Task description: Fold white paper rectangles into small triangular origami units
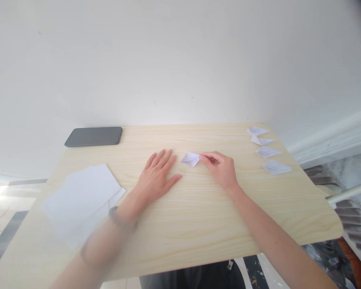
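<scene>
A pale wall [180,60] rises behind the bench [198,228], whose light wood-grain top carries all the paper described here. A stack of white sheets [84,196] lies at the left part of the bench, its sheets overlapping at uneven angles; the lower portion is hazy. A dark, flat, phone-like slab [94,137] lies at the far left corner of the bench, near the wall. The person's left hand [156,174] rests palm down just left of the middle of the bench, its fingers released, slightly spread and holding nothing. The person's right hand [224,170] is placed just right of the middle of the bench, thumb and forefinger grasping one tip of a folded paper piece [189,159]. This piece, white, creased and pointed at its ends, is at the middle of the bench between the two hands, apart from the left fingertips. Four similar white folded pieces [268,151] form a column along the right side of the bench, beginning near its far edge; the second from that edge differs in outline, one corner projecting. A dark wristband [116,216] encircles the left wrist above the left part of the bench.
</scene>
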The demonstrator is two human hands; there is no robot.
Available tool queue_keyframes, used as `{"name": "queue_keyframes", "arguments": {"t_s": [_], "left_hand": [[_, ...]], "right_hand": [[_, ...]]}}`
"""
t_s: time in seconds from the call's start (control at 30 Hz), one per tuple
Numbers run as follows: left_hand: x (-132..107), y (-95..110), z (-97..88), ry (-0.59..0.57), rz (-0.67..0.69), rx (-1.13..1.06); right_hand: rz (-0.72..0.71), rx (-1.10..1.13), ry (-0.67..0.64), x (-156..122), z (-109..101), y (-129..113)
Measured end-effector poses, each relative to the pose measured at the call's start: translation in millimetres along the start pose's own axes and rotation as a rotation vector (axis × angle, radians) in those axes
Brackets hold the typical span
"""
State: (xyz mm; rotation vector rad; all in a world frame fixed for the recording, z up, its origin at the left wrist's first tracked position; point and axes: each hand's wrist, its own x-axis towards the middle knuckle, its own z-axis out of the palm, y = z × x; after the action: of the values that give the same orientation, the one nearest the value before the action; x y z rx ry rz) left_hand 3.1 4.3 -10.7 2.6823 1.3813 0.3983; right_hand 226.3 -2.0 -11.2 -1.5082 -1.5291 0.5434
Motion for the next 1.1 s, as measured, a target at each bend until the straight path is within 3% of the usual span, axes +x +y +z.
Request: {"name": "queue_keyframes", "arguments": {"t_s": [0.3,0.43,0.8,0.97,1.1], "left_hand": [[-2.9,4.6,1.3,0.026,0.012,0.017],[-4.7,5.5,1.2,0.058,0.023,-0.017],[-9.4,29.1,-0.5,-0.033,0.169,-0.078],[-7.5,31.1,-2.0,-0.038,0.194,-0.082],[-6.0,32.7,-5.1,-0.07,0.226,-0.103]], "right_hand": [[0.01,-0.041,0.02,-1.5,-7.3,7.2],[0.058,-0.087,0.058,-19.6,-35.7,13.5],[0.351,-0.31,0.384,-82.0,-129.8,55.2],[0.406,-0.397,0.509,-85.5,-156.0,72.6],[0.43,-0.396,0.586,-84.0,-164.0,79.0]]}}
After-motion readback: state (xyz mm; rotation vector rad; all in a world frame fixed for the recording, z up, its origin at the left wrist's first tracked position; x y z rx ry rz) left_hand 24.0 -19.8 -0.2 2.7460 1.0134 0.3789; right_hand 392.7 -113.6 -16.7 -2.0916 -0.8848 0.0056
